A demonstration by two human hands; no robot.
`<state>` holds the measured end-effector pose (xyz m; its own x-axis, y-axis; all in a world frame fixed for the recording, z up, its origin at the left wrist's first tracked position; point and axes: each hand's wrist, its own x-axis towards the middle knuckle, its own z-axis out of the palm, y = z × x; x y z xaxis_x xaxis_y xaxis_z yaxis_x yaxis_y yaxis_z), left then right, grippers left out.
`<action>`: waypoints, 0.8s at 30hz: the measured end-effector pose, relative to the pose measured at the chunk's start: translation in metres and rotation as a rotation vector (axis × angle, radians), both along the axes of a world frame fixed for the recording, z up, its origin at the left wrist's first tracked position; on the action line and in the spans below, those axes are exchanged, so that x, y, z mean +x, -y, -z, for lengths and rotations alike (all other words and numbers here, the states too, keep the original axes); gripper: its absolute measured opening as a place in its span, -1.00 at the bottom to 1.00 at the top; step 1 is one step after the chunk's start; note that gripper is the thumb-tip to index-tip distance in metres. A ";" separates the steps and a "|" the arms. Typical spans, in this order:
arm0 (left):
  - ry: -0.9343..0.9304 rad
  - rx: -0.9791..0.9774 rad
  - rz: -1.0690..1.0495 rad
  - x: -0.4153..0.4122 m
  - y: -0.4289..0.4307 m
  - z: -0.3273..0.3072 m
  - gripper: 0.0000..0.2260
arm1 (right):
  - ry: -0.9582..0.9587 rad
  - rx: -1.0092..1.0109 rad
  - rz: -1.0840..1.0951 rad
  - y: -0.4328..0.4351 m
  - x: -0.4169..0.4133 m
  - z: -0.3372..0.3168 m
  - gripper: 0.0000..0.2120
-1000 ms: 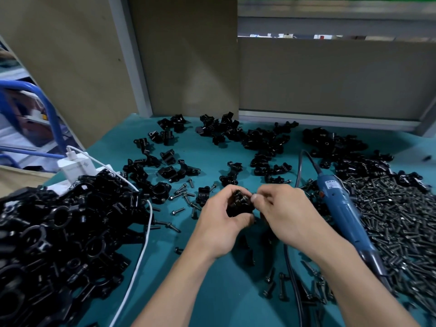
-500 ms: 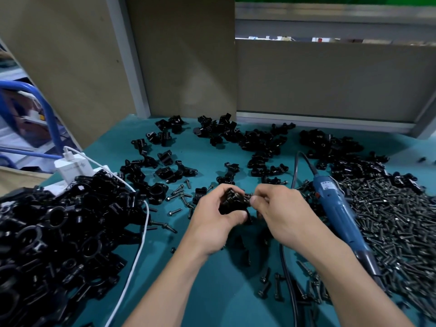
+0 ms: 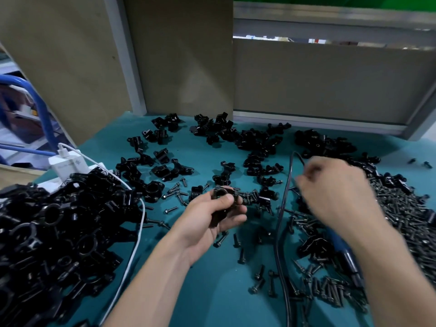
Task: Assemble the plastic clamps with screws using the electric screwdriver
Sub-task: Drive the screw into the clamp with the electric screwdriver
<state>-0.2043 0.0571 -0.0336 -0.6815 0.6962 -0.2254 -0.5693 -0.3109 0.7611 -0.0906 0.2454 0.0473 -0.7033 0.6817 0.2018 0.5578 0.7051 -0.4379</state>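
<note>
**Right hand leaves the clamp and goes toward the screwdriver side**

Half a second before, both hands met at one clamp over the middle of the bench (image 3: 212,293). Now only the left hand (image 3: 210,223) holds the plastic clamp (image 3: 223,195). Its thumb and fingers are curled around it, and the ring part shows above the thumb. The clamp stays over the bench middle.

The right hand (image 3: 335,192) has gone away toward the right edge and is blurred by its motion. Its fingers look bent, but it cannot be told whether they pinch a screw or nothing. The hand is now above the electric screwdriver (image 3: 342,246), whose blue body shows only partly under the wrist. Probably the hand fitting is finished and the person reaches for the tool, or for one more screw. The driving step seems not yet done.

The screw pile (image 3: 410,223) fills the right edge, touching the screwdriver's side. A big heap of clamps (image 3: 59,232) covers the left edge, and loose clamp parts (image 3: 254,140) lie along the far edge. Stray screws (image 3: 259,274) lie near the near edge.

The screwdriver's black cable (image 3: 280,220) runs between the two hands and could drag screws or catch the wrist when the tool is lifted. A white charger (image 3: 63,164) and its white cable (image 3: 132,256) lie beside the heap, apart from the working place.
</note>
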 end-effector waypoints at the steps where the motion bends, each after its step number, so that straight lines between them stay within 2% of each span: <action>1: 0.037 0.029 -0.016 -0.002 0.002 -0.001 -0.77 | 0.073 0.059 0.096 -0.012 0.010 -0.003 -0.85; 3: 0.062 0.039 -0.049 -0.003 0.003 -0.003 -0.74 | 0.324 0.061 0.224 -0.027 0.027 0.003 -0.68; 5: 0.072 0.026 -0.080 -0.002 0.002 -0.004 -0.75 | 0.467 -0.016 0.266 -0.031 0.035 0.018 -0.54; 8: 0.053 0.001 -0.092 0.000 -0.002 -0.003 -0.65 | 0.424 -0.071 0.296 -0.029 0.037 0.038 -0.39; 10: -0.005 -0.058 -0.116 0.001 -0.003 -0.001 -0.66 | 0.420 -0.079 0.328 -0.029 0.035 0.041 -0.32; 14: -0.109 -0.171 -0.138 0.003 -0.001 0.001 -0.81 | 0.353 -0.158 0.300 -0.036 0.036 0.037 -0.47; 15: -0.135 -0.208 -0.138 0.003 -0.001 0.001 -0.83 | 0.279 -0.200 0.280 -0.039 0.036 0.034 -0.53; 17: -0.184 -0.270 -0.142 0.003 -0.002 0.001 -0.86 | -0.019 -0.400 0.225 -0.043 0.033 0.025 -0.58; 19: -0.209 -0.304 -0.159 0.004 -0.003 0.002 -0.93 | -0.397 -0.816 0.117 -0.041 0.027 0.014 -0.54; 21: -0.236 -0.345 -0.177 0.005 -0.005 0.002 -0.93 | -0.682 -1.220 -0.085 -0.033 0.019 0.005 -0.55; 22: -0.252 -0.365 -0.185 0.006 -0.005 0.003 -0.91 | -0.761 -1.336 -0.167 -0.027 0.012 0.003 -0.56; 24: -0.287 -0.395 -0.207 0.005 -0.006 0.004 -0.88 | -0.838 -1.434 -0.235 -0.014 -0.005 0.002 -0.60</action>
